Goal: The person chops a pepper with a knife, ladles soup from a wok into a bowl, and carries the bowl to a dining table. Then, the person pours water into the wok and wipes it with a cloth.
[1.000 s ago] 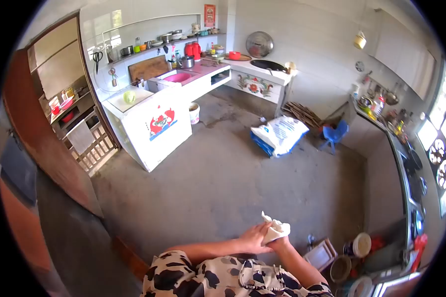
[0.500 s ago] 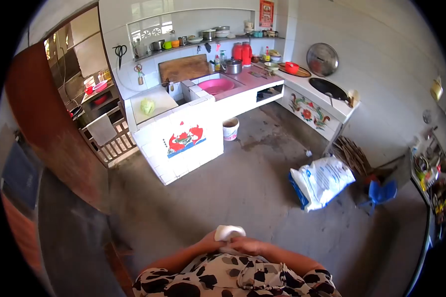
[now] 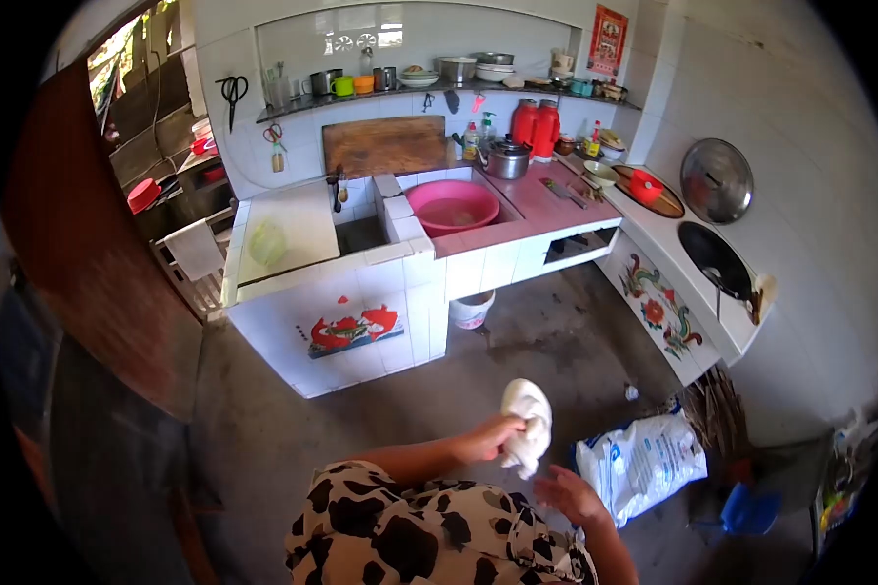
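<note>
In the head view, my left hand [image 3: 488,439] is closed around a bunched white cloth [image 3: 526,421] in front of my body. The cloth bulges above the fist and its twisted lower end hangs below. My right hand [image 3: 571,495] is lower and to the right, apart from the cloth, fingers loosely spread with nothing in them. Beyond my hands stands the tiled counter, where a pink basin [image 3: 452,208] holds water and a pale green cabbage [image 3: 266,243] lies on the left end.
A white sack [image 3: 644,465] lies on the floor to the right, near firewood [image 3: 717,405] and a blue chair [image 3: 749,509]. Under the counter stands a white bucket [image 3: 472,310]. A kettle [image 3: 506,158] and red thermoses [image 3: 537,130] stand on top; a wok [image 3: 714,259] sits right.
My hands have parted; the left has raised the cloth up and to the right, while the right has let go and moved right. The counter appears closer.
</note>
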{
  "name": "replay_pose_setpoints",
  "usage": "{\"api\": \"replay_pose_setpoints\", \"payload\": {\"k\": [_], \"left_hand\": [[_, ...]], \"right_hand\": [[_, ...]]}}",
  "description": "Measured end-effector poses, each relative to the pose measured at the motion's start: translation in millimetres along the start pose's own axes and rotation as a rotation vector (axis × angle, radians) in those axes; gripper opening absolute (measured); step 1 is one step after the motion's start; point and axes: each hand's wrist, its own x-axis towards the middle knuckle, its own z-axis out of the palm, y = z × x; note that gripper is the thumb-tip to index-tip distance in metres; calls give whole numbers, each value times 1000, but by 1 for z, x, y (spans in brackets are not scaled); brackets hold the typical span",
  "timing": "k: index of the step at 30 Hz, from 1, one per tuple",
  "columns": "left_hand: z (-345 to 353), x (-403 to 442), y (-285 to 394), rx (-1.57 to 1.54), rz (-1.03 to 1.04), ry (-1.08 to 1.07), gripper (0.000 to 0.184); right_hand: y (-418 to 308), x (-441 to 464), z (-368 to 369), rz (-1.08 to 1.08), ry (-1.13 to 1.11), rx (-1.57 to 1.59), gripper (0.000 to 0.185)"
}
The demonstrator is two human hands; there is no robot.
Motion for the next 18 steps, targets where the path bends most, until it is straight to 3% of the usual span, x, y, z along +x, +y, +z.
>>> {"api": "replay_pose_setpoints", "payload": {"k": [1, 5, 8, 9, 11, 12, 14, 18], "left_hand": [[9, 30, 13, 77, 17, 67, 35], [12, 145, 52, 62, 1, -46, 32], [5, 235, 89, 180, 37, -56, 28], [-1, 264, 107, 183, 40, -28, 28], [-20, 307, 127, 184, 0, 10, 27], [-36, 320, 149, 302, 110, -189, 28], [-20, 335, 196, 160, 85, 3, 31], [-27, 389, 290, 168, 352, 63, 29]], "right_hand": [[-16, 13, -11, 20, 8, 69, 47], [-63, 97, -69, 94, -90, -32, 47], [-125, 158, -118, 122, -30, -266, 51], [-160, 178, -134, 137, -58, -500, 51], [-226, 187, -132, 106, 44, -383, 53], [-250, 198, -139, 107, 27, -253, 55], [-291, 232, -161, 151, 10, -139, 59], [-368, 291, -176, 181, -18, -261, 54]]}}
